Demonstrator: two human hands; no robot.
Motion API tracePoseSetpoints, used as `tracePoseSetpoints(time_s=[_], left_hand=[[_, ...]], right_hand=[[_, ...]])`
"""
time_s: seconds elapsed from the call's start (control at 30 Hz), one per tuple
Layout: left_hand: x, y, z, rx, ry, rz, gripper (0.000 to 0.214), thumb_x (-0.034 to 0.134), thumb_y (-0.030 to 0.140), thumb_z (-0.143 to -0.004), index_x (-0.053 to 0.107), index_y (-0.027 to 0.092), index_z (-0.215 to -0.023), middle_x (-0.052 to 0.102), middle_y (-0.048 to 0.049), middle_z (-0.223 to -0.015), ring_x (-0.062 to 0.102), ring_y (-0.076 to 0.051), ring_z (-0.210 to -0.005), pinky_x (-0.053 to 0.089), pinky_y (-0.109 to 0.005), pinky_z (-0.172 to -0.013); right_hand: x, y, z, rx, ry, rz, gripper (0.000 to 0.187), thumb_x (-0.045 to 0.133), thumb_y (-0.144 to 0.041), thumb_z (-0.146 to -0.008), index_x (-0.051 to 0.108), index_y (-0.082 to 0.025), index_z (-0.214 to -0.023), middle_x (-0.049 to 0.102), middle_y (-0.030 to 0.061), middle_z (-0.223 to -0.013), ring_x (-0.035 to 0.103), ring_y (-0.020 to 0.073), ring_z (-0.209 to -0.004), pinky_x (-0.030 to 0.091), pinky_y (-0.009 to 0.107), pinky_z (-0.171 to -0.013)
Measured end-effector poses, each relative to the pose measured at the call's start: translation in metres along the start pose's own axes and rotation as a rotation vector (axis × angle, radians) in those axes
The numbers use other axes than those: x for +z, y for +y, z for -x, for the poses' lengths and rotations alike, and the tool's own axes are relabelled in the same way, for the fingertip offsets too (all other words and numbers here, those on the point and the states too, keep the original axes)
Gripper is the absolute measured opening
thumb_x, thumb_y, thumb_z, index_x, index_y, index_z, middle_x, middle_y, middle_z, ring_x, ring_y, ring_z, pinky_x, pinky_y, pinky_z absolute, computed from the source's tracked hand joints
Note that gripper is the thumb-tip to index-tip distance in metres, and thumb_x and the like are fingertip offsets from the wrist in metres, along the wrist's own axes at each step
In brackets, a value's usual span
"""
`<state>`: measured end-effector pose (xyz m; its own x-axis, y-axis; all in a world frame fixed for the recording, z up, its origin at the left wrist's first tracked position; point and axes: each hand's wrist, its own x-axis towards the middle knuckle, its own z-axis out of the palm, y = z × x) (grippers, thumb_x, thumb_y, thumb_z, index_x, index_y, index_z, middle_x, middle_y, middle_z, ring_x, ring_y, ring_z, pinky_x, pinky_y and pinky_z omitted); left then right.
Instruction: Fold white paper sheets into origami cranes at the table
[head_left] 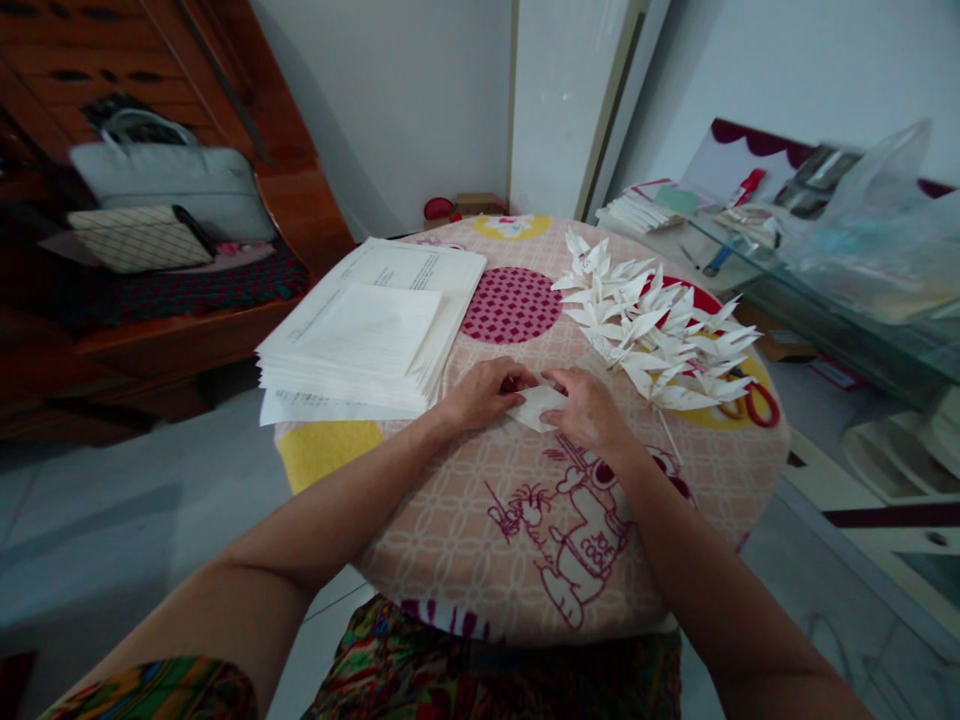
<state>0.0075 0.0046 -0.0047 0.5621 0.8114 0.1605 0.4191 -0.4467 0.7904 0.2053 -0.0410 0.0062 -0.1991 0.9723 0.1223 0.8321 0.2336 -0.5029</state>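
A small folded piece of white paper [534, 408] lies low over the cloth-covered round table [465, 490], between my two hands. My left hand [491, 393] grips its left side, fingers curled and partly hidden. On the right edge, my right hand [589, 408] pinches the paper between thumb and fingers. To the left stands a thick stack of white paper sheets [330, 350], some printed, with smaller squares on top. Many folded paper cranes [652, 320] with pointed wings crowd together at the right of the table.
Scissors [761, 405] with red handles lie by the cranes at the table's right edge. A glass-topped stand [832, 300] with a plastic bag [885, 230] is close on the right. A wooden bench [300, 215] holding a pale handbag [176, 185] stands at left.
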Motion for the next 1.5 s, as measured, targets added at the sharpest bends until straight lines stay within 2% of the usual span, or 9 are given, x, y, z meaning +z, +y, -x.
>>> tracePoseSetpoints(time_s=[0.17,0.27,0.37,0.5,0.63,0.77,0.97,1.17,1.5], left_hand=[[0.004,0.001,-0.002,-0.009,0.033,0.413,0.030,0.072,0.017,-0.072,0.071,0.012,-0.102,0.065,-0.0016,-0.079,0.059,-0.009,-0.064,0.046,-0.022,-0.061],[0.002,0.008,-0.002,-0.027,0.063,0.521,0.033,0.078,0.021,-0.070,0.071,0.012,-0.100,0.067,-0.0025,-0.081,0.060,-0.009,-0.066,0.046,-0.021,-0.061],[-0.002,0.014,-0.002,-0.049,0.144,0.604,0.041,0.084,0.030,-0.068,0.071,0.013,-0.103,0.070,-0.0045,-0.089,0.064,-0.012,-0.074,0.049,-0.022,-0.066],[-0.005,0.017,-0.002,-0.115,0.240,0.859,0.052,0.072,0.059,-0.078,0.069,0.014,-0.102,0.071,-0.0084,-0.094,0.068,-0.017,-0.085,0.054,-0.029,-0.076],[0.002,0.015,-0.003,-0.212,0.121,0.864,0.044,0.087,0.046,-0.063,0.068,0.012,-0.082,0.068,-0.0034,-0.077,0.063,-0.012,-0.068,0.051,-0.026,-0.068],[0.013,0.015,-0.004,-0.217,0.147,0.783,0.036,0.086,0.038,-0.062,0.060,0.013,-0.065,0.058,0.0021,-0.060,0.052,-0.007,-0.055,0.039,-0.020,-0.054],[0.016,0.013,-0.003,-0.259,0.179,0.721,0.034,0.083,0.038,-0.064,0.060,0.013,-0.062,0.057,0.0021,-0.057,0.047,-0.007,-0.051,0.033,-0.021,-0.051],[0.014,0.018,0.000,-0.300,0.215,0.817,0.034,0.087,0.036,-0.058,0.062,0.013,-0.061,0.059,0.0013,-0.057,0.050,-0.008,-0.050,0.038,-0.022,-0.052],[0.015,0.020,0.002,-0.222,0.269,0.773,0.031,0.074,0.036,-0.073,0.061,0.013,-0.058,0.056,0.0013,-0.052,0.049,-0.007,-0.047,0.038,-0.021,-0.049]], right_hand=[[-0.005,0.002,-0.001,0.042,-0.056,-0.193,0.032,0.081,-0.021,-0.063,0.075,-0.018,-0.095,0.072,0.0019,-0.082,0.061,0.0175,-0.072,0.044,0.028,-0.067],[-0.006,0.006,-0.001,0.115,-0.129,-0.376,0.018,0.082,-0.027,-0.060,0.074,-0.018,-0.074,0.065,-0.0027,-0.062,0.055,0.0137,-0.058,0.037,0.025,-0.055],[-0.006,0.007,0.001,0.231,-0.210,-0.596,0.021,0.084,-0.033,-0.056,0.072,-0.018,-0.063,0.059,-0.0039,-0.052,0.050,0.0122,-0.048,0.031,0.025,-0.048],[-0.004,-0.002,0.004,0.410,-0.102,-0.971,0.027,0.087,-0.035,-0.050,0.074,-0.019,-0.068,0.067,-0.0010,-0.058,0.056,0.0154,-0.049,0.038,0.027,-0.048],[-0.001,-0.012,0.005,0.464,0.033,-1.201,0.030,0.088,-0.031,-0.048,0.077,-0.019,-0.073,0.074,0.0017,-0.067,0.063,0.0190,-0.055,0.046,0.031,-0.056],[0.008,-0.013,0.004,0.450,0.074,-1.235,0.030,0.089,-0.031,-0.048,0.077,-0.018,-0.072,0.074,0.0026,-0.067,0.063,0.0191,-0.055,0.046,0.031,-0.056],[0.018,-0.009,0.004,0.439,0.049,-1.254,0.031,0.088,-0.030,-0.050,0.077,-0.017,-0.076,0.074,0.0025,-0.067,0.063,0.0189,-0.055,0.046,0.031,-0.056],[0.015,-0.012,0.005,0.441,0.021,-1.280,0.029,0.088,-0.028,-0.049,0.077,-0.017,-0.073,0.074,0.0023,-0.066,0.062,0.0177,-0.052,0.046,0.030,-0.055],[0.011,-0.018,0.006,0.465,-0.011,-1.310,0.028,0.088,-0.026,-0.046,0.076,-0.017,-0.069,0.074,0.0024,-0.064,0.061,0.0170,-0.051,0.046,0.030,-0.055]])
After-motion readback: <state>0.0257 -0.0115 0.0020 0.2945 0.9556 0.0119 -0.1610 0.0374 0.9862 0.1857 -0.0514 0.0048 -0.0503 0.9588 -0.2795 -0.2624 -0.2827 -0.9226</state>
